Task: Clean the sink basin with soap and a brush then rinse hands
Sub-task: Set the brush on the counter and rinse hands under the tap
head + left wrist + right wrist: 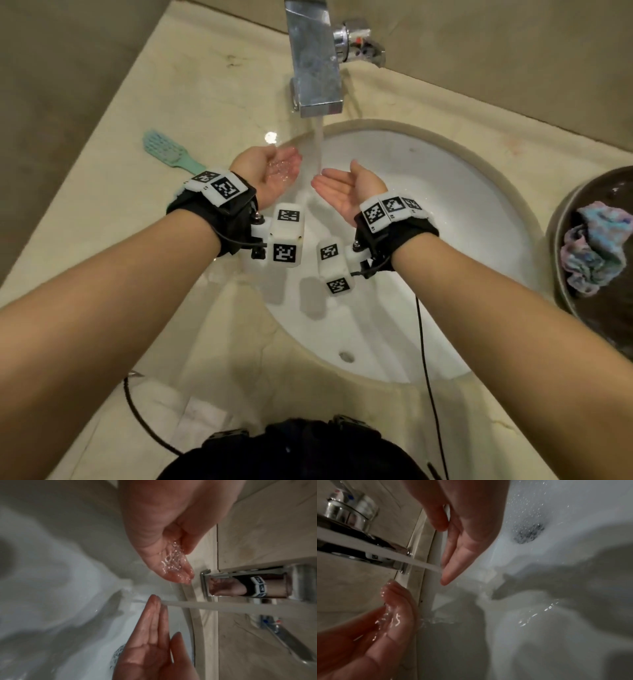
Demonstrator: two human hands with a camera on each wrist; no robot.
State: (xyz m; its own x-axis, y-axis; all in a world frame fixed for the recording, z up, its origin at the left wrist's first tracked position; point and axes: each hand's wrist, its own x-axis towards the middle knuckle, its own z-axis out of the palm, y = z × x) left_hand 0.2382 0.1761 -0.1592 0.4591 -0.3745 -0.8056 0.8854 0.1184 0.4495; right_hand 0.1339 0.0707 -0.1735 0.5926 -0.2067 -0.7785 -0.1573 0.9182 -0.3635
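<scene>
Overhead, beige countertop (191, 89) rings a seemingly wet basin (445, 212).

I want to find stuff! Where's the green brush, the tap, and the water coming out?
brush (161, 145): head view, on its green bristle head, lying on the counter.
tap (317, 68): head view, on the shiny spout's front.
water (318, 144): head view, on the stream below the spout.

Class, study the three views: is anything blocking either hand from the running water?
Nothing visible. The water stream falls freely between the left hand and right hand, both palm-up over the sink basin; the right fingertips already touch it.
</scene>
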